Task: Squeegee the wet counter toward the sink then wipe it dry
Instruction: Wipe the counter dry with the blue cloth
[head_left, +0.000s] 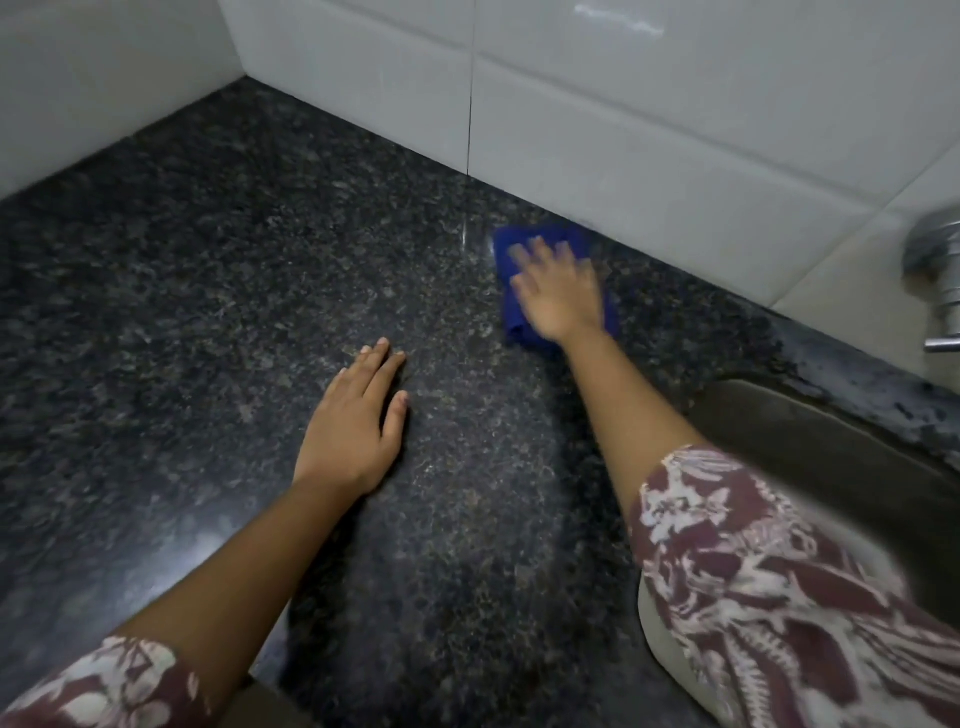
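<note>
A dark speckled granite counter (208, 312) fills the view. A folded blue cloth (511, 244) lies on it near the back wall. My right hand (561, 291) presses flat on the cloth with fingers spread, and it is blurred. My left hand (358, 421) rests flat on the bare counter nearer to me, fingers straight and holding nothing. The sink (831, 457) is sunk into the counter at the right, partly hidden by my right sleeve. No squeegee is in view.
White tiled walls (649, 145) close off the counter at the back and the left, meeting in a corner at the top left. A chrome tap (940, 275) juts from the wall above the sink at the right edge.
</note>
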